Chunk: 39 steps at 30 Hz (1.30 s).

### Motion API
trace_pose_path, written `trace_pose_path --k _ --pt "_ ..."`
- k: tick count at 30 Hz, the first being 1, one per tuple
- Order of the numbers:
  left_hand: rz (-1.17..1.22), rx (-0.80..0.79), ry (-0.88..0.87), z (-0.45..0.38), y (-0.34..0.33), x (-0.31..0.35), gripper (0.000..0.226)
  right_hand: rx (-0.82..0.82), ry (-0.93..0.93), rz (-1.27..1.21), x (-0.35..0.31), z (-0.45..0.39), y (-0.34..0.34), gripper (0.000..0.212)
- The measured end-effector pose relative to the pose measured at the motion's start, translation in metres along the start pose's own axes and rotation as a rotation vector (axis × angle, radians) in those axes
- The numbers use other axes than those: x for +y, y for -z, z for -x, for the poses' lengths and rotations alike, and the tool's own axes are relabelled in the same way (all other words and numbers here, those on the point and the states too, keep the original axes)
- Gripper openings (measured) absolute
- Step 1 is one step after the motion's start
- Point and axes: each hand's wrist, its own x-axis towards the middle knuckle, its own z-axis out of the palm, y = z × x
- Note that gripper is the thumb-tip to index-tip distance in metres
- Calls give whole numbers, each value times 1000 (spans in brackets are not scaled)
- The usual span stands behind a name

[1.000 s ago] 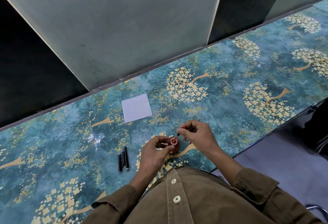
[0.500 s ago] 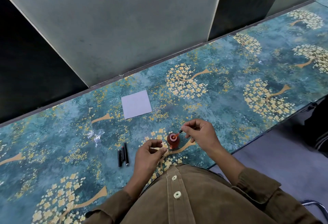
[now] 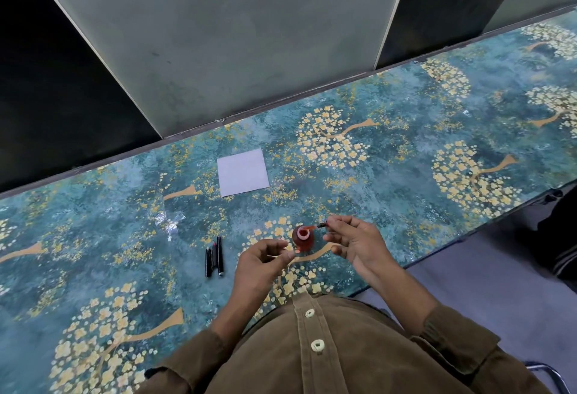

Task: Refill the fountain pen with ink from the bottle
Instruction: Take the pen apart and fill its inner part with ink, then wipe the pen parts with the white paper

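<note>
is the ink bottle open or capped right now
Open. The ink bottle stands upright with its round mouth uncovered, and the right hand holds the pen part at that mouth. No cap is visible on it.

One ink bottle (image 3: 302, 239), three pen parts (image 3: 214, 256), one paper (image 3: 243, 172).

No writing, label, brand, number or sign can be read anywhere. The ink bottle (image 3: 302, 239) between the fingers (image 3: 282, 245) of both hands bears no legible label, the sheet of paper (image 3: 243, 172) beyond them is blank, and the bench (image 3: 406, 150) carries only a floral pattern.
</note>
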Motion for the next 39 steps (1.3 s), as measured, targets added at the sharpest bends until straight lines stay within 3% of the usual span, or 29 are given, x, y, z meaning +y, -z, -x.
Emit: trace_pose_path --k 9,15,18,23,29,31,35,39 --pt "243 -85 -50 14 0 28 30 -253 -226 -39 13 18 -22 15" --pt "264 -28 -70 20 13 25 5 -383 -245 149 25 27 -36 15" --pt "219 -14 -64 23 22 20 1 -371 -170 309 34 29 -40 9" --pt "121 -11 -33 27 33 8 12 -376 112 727 44 29 -48 18" --pt "32 -16 -8 36 51 -14 16 -333 154 820 65 42 -55 14" --pt "-56 65 -3 36 59 -24 16 -298 153 813 73 46 -55 12" --pt "-363 382 -17 35 82 -43 18 -282 132 758 90 54 -51 12" --pt "-621 446 -53 25 99 -53 28 -286 126 720 97 59 -47 11"
